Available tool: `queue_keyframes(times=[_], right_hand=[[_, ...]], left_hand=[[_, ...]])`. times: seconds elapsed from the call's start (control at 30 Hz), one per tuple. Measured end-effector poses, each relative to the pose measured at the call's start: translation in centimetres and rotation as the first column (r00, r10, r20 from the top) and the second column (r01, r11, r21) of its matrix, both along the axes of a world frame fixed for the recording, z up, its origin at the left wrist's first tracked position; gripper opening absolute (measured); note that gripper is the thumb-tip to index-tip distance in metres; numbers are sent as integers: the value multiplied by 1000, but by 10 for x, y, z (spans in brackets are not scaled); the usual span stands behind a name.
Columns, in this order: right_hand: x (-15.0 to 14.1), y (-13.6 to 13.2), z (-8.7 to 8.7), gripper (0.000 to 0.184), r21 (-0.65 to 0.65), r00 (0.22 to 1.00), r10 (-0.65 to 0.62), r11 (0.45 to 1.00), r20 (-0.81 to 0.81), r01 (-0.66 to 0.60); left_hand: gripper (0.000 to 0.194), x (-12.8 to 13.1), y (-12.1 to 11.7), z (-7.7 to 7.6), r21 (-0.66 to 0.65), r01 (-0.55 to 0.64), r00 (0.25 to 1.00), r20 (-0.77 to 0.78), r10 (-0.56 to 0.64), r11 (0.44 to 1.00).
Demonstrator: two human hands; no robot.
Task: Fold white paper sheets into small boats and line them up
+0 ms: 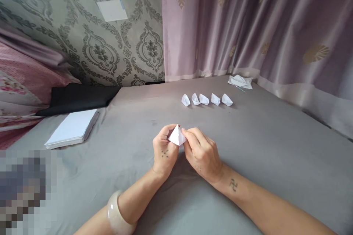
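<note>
A small piece of folded white paper [177,136], pointed at the top with a crease down its middle, is held up between both hands. My left hand [164,151] grips its left side and lower edge, fingers partly hidden behind it. My right hand [202,149] pinches its right edge between thumb and fingers. Beyond the hands, several small folded paper boats stand in a row, among them a left one [185,100], a middle one [204,99] and a right one [227,99].
A stack of white paper [73,127] lies at the left on the grey sheet [132,117], near a black cloth [82,97]. More folded white paper [239,81] lies at the back right by the purple curtain [215,36]. A patterned wall [110,44] rises behind.
</note>
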State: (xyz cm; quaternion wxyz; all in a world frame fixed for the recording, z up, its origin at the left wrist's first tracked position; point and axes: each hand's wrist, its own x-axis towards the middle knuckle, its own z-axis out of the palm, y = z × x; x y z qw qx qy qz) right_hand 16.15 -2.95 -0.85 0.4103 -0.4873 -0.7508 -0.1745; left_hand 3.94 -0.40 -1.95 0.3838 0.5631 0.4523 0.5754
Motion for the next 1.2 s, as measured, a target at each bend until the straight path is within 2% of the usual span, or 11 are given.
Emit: queue_keyframes(times=[0.23, 0.4, 0.5, 0.6, 0.7, 0.9, 0.97, 1.07, 1.2], right_hand=[[3, 4, 1, 34, -3, 1000, 7, 1000, 9, -7], [2, 3, 2, 28, 10, 1000, 0, 1000, 17, 0], [3, 2, 2, 32, 20, 1000, -11, 1000, 20, 10], [8, 3, 2, 37, 43, 999, 18, 999, 51, -20], [12, 5, 3, 37, 63, 997, 27, 998, 67, -31], [14, 4, 5, 33, 47, 996, 47, 998, 69, -50], [14, 4, 5, 34, 56, 997, 42, 997, 66, -45], [17, 6, 5, 37, 52, 999, 37, 998, 35, -39], [23, 8, 1, 42, 36, 998, 60, 998, -3, -60]], left_hand=[[20, -1, -1, 3, 35, 30, 999, -46, -29, 999], [21, 3, -8, 2, 2, 12, 997, -71, -12, 1000], [21, 5, -11, 5, -27, 57, 998, 1, -57, 998], [20, 6, -9, 8, -77, 176, 981, 92, -169, 981], [21, 5, -6, 9, -137, 265, 962, 97, -254, 954], [23, 5, -7, 4, -126, 224, 966, 160, -204, 966], [25, 5, -7, 3, -114, 255, 955, 183, -231, 960], [31, 2, -4, 6, -140, 364, 913, 248, -324, 921], [47, -6, 5, 13, -196, 553, 803, 385, -455, 810]])
